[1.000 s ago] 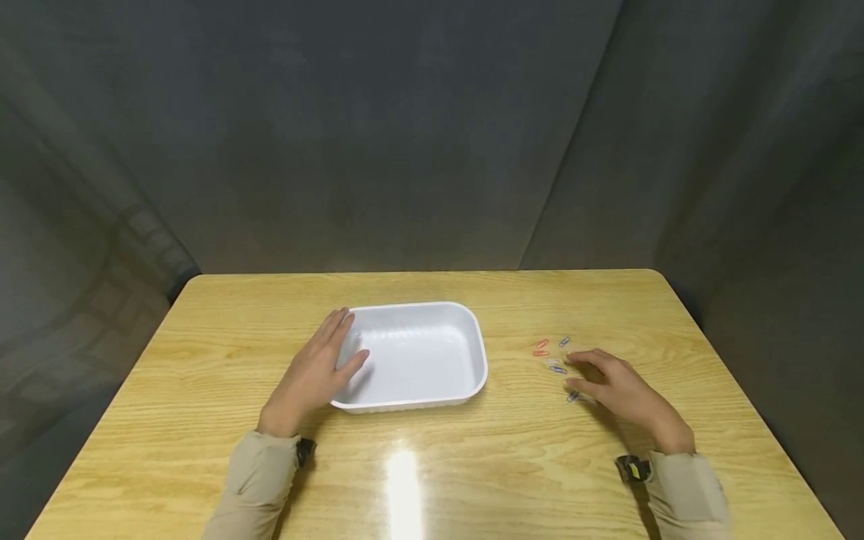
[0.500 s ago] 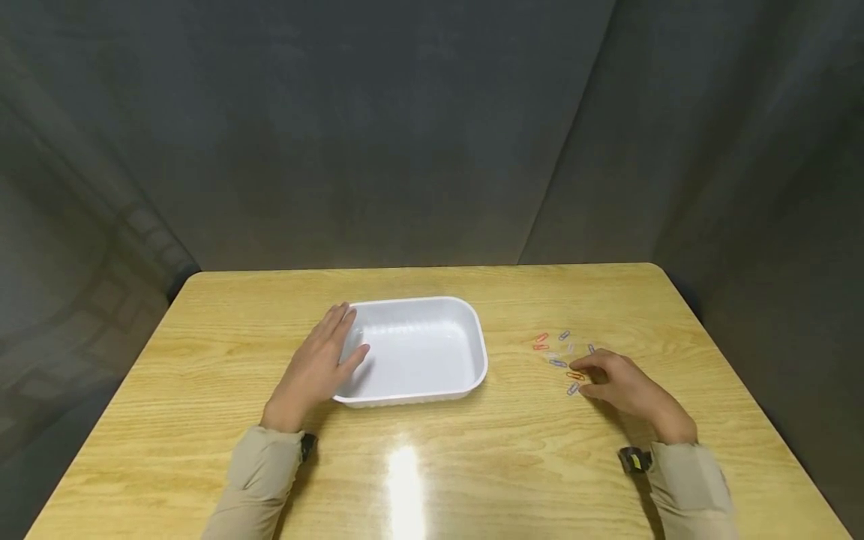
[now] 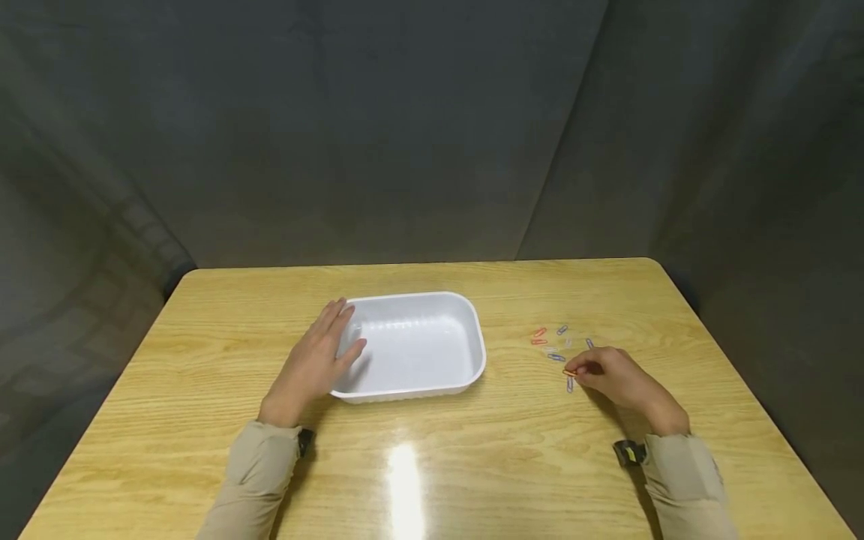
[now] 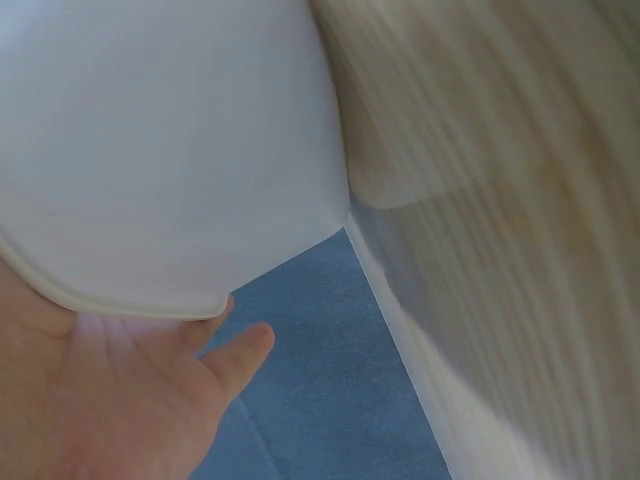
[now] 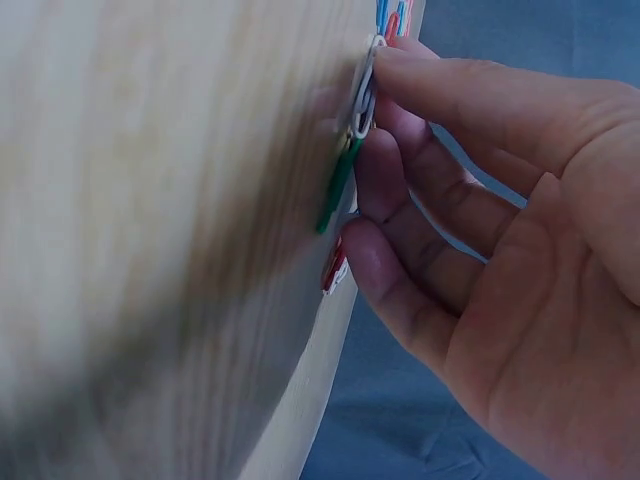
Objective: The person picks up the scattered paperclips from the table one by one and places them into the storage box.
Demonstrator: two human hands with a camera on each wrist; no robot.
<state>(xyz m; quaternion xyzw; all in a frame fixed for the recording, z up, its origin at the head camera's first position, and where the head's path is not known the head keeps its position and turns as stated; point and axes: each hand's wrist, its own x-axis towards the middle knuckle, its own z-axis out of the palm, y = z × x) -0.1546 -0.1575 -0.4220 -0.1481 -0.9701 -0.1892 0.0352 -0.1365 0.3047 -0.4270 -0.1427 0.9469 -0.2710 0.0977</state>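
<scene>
My left hand (image 3: 313, 367) rests on the left rim of a white rectangular tray (image 3: 412, 394), its fingers straight; the left wrist view shows the palm against the tray's edge (image 4: 140, 314). To the right of the tray, my right hand (image 3: 621, 379) pinches an orange paper clip (image 3: 570, 373) between thumb and fingertip, low over the table. A purplish paper clip (image 3: 570, 385) lies just below those fingertips. Close to the hand in the right wrist view are a white paper clip (image 5: 365, 95), a green paper clip (image 5: 338, 190) and a red paper clip (image 5: 335, 265).
Loose paper clips lie beyond the right hand: two red clips (image 3: 539, 337), a blue clip (image 3: 556, 358), another blue clip (image 3: 562, 330) and pale ones. The wooden table (image 3: 513, 465) ends at a dark curtain (image 3: 378, 150).
My right thumb and fingertip have come together on the orange paper clip, which was lying between them half a second ago. The left hand stays on the tray.
</scene>
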